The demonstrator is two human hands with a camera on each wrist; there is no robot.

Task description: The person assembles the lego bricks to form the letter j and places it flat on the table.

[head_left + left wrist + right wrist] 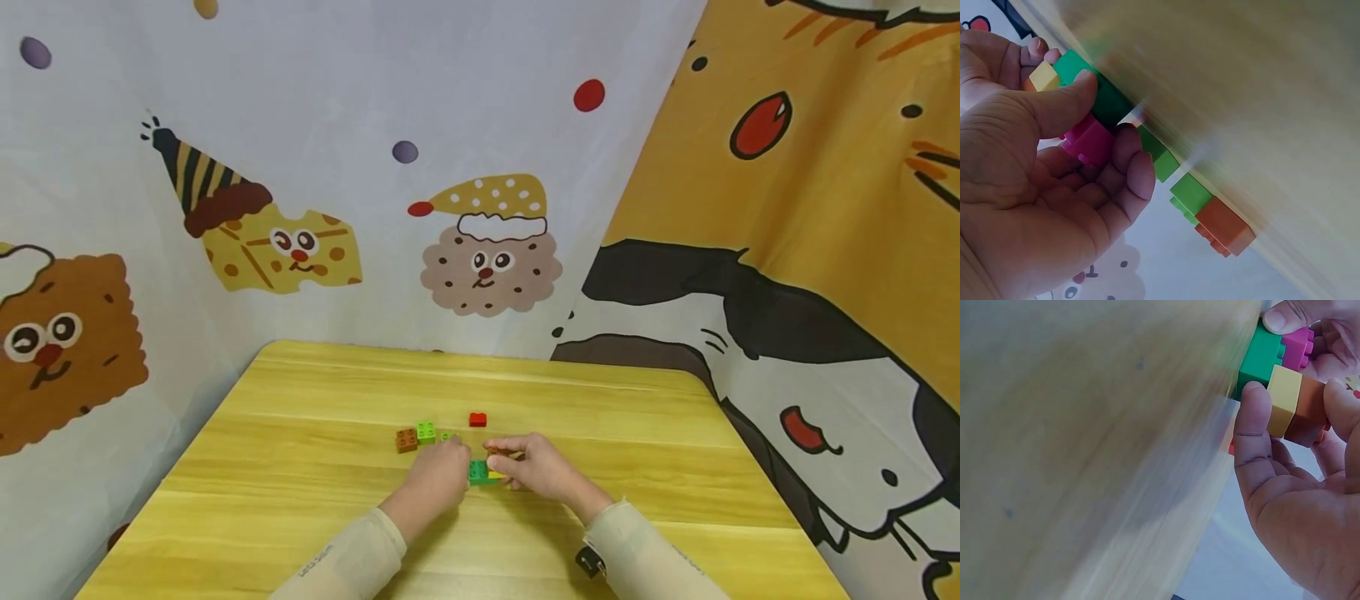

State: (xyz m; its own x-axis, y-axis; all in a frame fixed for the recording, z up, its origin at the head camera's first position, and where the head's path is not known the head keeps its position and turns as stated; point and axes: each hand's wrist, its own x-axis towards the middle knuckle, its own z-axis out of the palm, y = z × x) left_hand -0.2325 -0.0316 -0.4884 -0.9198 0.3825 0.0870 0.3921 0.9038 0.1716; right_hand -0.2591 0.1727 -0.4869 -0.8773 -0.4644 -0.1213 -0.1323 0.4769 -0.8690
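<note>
My left hand (438,473) grips the long green brick (1110,100) low over the wooden table, its thumb along the side. A magenta brick (1091,140) sits on the green one's studs, beside the curled fingers. Next to it on the green brick is a yellow brick (1284,400), with a brown brick (1307,411) stacked on that. My right hand (543,468) pinches this stack from the other end: the thumb is at the brown brick, the index fingertip by the yellow and green bricks. In the head view the left hand hides the magenta brick.
Beyond the hands on the table (315,400) lie a red brick (477,420), a light green brick (426,432) and a brown brick (407,440) side by side, and another light green brick (446,436) partly behind the left hand. A printed cloth (360,100) hangs behind.
</note>
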